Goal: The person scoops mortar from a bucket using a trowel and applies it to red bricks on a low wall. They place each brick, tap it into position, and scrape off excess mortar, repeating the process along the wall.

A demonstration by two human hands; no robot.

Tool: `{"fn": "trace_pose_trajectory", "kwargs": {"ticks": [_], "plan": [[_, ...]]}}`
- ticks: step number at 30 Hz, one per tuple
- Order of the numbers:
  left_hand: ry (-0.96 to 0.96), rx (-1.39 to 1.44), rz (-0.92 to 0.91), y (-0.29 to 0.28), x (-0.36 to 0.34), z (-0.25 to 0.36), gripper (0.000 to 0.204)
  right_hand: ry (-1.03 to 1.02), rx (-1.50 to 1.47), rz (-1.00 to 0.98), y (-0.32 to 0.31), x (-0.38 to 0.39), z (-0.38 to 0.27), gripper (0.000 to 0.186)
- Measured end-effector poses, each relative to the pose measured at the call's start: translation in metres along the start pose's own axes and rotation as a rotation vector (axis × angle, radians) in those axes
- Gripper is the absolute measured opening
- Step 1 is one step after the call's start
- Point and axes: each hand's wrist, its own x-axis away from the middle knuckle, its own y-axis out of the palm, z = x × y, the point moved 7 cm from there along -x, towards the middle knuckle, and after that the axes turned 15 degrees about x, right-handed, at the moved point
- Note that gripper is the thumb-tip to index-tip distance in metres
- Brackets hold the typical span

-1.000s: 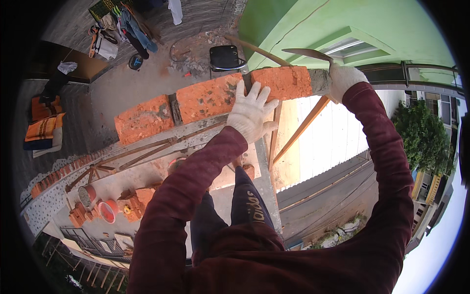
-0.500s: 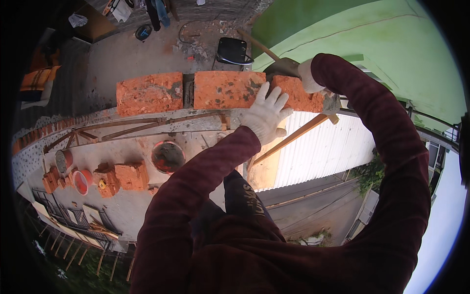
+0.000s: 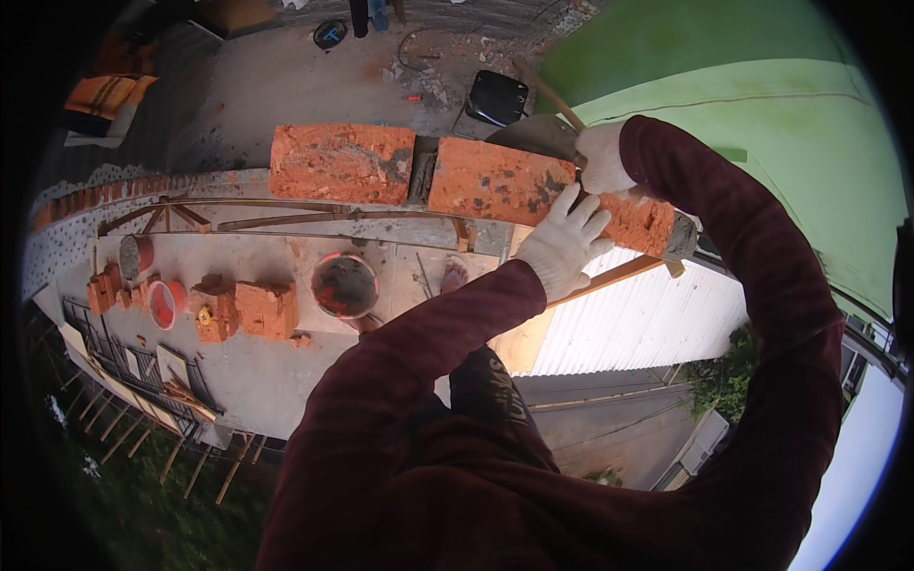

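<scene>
My gloved left hand (image 3: 564, 246) is open, fingers spread against the near side of a mortar-spotted red brick (image 3: 490, 186) and the brick (image 3: 640, 225) to its right. My gloved right hand (image 3: 603, 157) grips a trowel, its dark blade (image 3: 533, 133) behind the bricks and partly hidden, close to the joint between those two bricks. Another red brick (image 3: 340, 162) lies at the left of the row, with a grey mortar joint (image 3: 424, 171) beside it. Grey mortar (image 3: 682, 238) covers the right end of the row.
Below the row are a mortar bucket (image 3: 345, 285), stacked bricks (image 3: 265, 309), smaller buckets (image 3: 167, 304) and timber supports (image 3: 286, 214). Beyond it are a black chair (image 3: 497, 95) and rubble. A green wall (image 3: 743, 76) rises at right, over white corrugated sheeting (image 3: 628, 324) and a street below.
My right hand with the trowel has moved left from the row's far end to behind the bricks, the blade lower. My left hand stays on the bricks; the view has shifted.
</scene>
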Motion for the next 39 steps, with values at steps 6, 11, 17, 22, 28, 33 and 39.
{"fn": "trace_pose_trajectory", "kwargs": {"ticks": [6, 11, 17, 22, 28, 33, 39], "plan": [[-0.009, 0.040, 0.053, 0.002, 0.002, 0.000, 0.062, -0.205, -0.128, 0.103, -0.032, -0.009, -0.028, 0.016], [-0.014, 0.066, 0.072, 0.000, 0.003, 0.000, 0.064, -0.411, -0.312, 0.127, -0.049, -0.013, -0.039, 0.021], [0.009, 0.202, 0.150, -0.010, 0.047, 0.022, 0.062, -0.605, -0.842, 0.154, -0.035, 0.021, -0.037, 0.024], [-0.175, 0.712, 0.038, 0.013, 0.181, 0.021, 0.051, -0.454, -0.759, 0.681, 0.012, 0.108, -0.074, 0.030], [-0.644, 0.798, -0.185, 0.064, 0.352, -0.021, 0.056, -0.048, -0.603, 1.026, 0.074, 0.050, -0.147, 0.031], [-1.029, 0.776, 0.122, 0.076, 0.481, -0.058, 0.062, -0.440, -1.567, 0.667, 0.084, 0.071, -0.166, 0.027], [-1.118, 1.017, 0.101, 0.135, 0.544, -0.072, 0.064, -0.411, -1.770, 0.423, 0.111, 0.042, -0.190, 0.036]]}}
